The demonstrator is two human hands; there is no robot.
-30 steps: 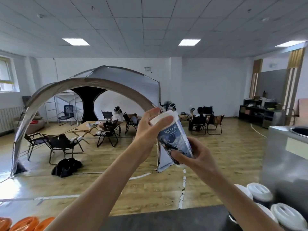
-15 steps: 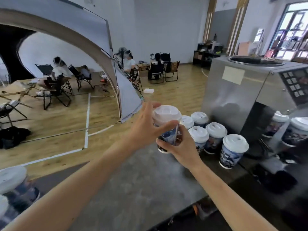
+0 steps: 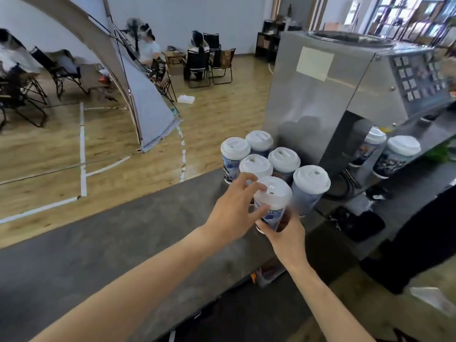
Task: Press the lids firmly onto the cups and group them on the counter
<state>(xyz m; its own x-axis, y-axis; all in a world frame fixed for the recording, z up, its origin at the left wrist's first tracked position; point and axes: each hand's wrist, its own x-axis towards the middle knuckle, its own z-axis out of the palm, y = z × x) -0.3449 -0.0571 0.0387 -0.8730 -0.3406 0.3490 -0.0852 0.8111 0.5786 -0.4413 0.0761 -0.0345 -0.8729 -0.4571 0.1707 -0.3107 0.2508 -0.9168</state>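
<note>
Left hand [image 3: 233, 214] and right hand [image 3: 287, 236] fingers [image 3: 244, 181] grip a lidded cup [image 3: 272, 197] beside five others [image 3: 283, 159]

The cup [image 3: 271, 215] between the left hand [image 3: 232, 213] and right hand [image 3: 287, 236] has a white lid [image 3: 272, 193] and a blue-and-white printed picture, darker toward its base. The five cups [image 3: 283, 160] just beyond the hands show the same white lids and blue print. The worktop [image 3: 98, 243] under the hands is mottled dark grey. The machine [image 3: 308, 107] beyond them is silver with a cream label [image 3: 314, 62]. The floor [image 3: 123, 156], left of the hands, is light-brown wood with white lines.
</note>
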